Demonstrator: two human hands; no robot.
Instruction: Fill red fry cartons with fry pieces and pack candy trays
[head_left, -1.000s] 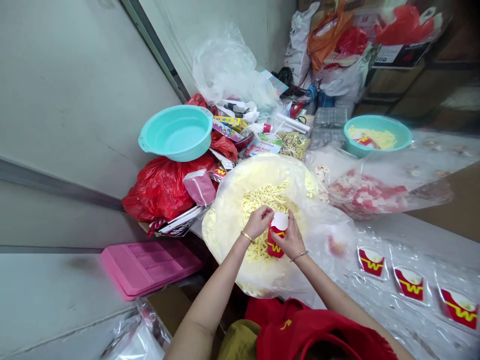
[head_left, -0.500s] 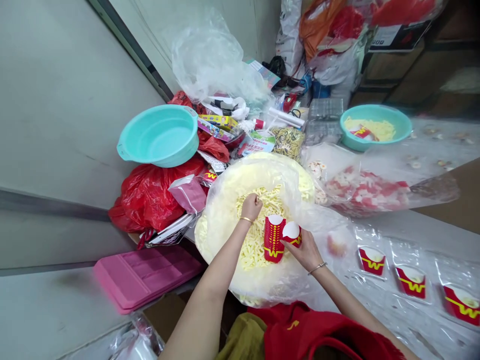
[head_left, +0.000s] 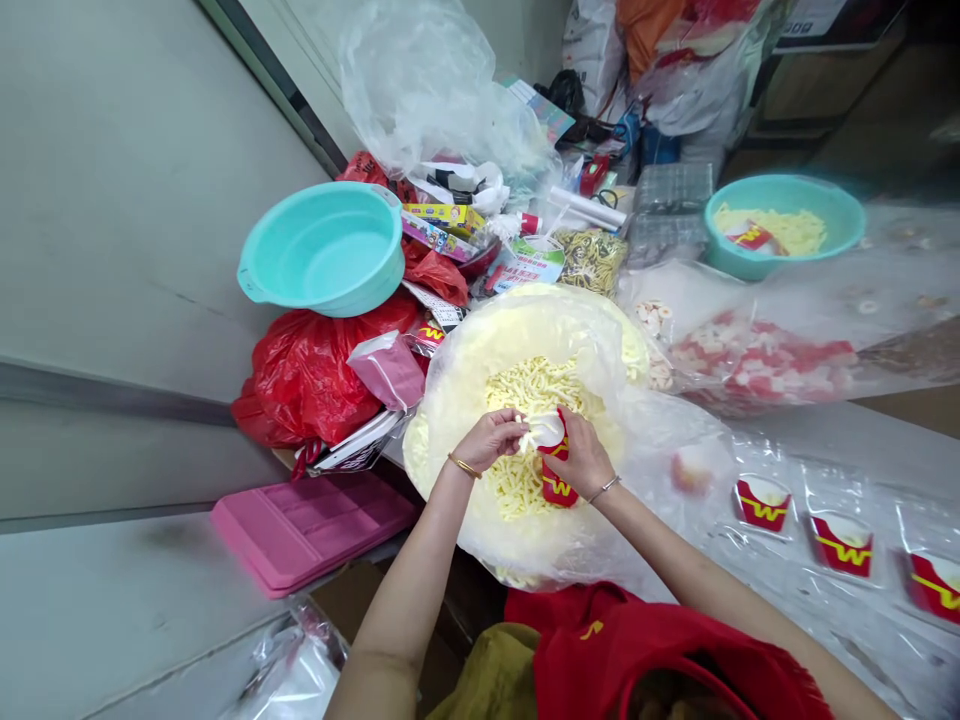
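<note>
My left hand (head_left: pixel 489 440) pinches a few pale yellow fry-shaped pieces (head_left: pixel 528 436) at the mouth of a small red-and-white fry carton (head_left: pixel 550 430). That carton is gripped in my right hand (head_left: pixel 585 456), tilted toward the left hand. Just below it, a stack of nested red fry cartons (head_left: pixel 558 490) with yellow zigzag marks lies on the heap of loose fry pieces (head_left: pixel 517 488). The heap sits in a wide, opened clear plastic bag (head_left: pixel 457 385) in front of me. My right hand partly covers the stack.
Filled cartons in clear pouches (head_left: pixel 763 502) line the right side. A turquoise basin (head_left: pixel 322 255) stands on a red bag (head_left: pixel 307 375) at left; another basin (head_left: pixel 784 262) with fries is back right. A bag of red-and-white pieces (head_left: pixel 757 360) and a pink tray (head_left: pixel 315 525) lie nearby.
My left hand has come up from the heap with fry pieces to the carton's mouth. My right hand has moved left with the carton, over the stack. The view has shifted slightly.
</note>
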